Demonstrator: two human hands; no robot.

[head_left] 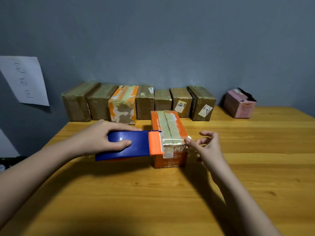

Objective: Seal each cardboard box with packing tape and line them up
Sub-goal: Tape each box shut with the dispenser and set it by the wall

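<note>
An orange cardboard box stands mid-table, its top covered with strips of tape. My left hand grips a blue tape dispenser whose orange front end sits against the box's near left top edge. A clear strip of tape runs from it across the box's near end. My right hand pinches the free end of that strip at the box's right top corner. Behind, several taped boxes stand side by side along the wall.
A pink box with a torn open flap stands apart at the back right. A sheet of paper hangs on the grey wall at left. The wooden table stretches toward me below my arms.
</note>
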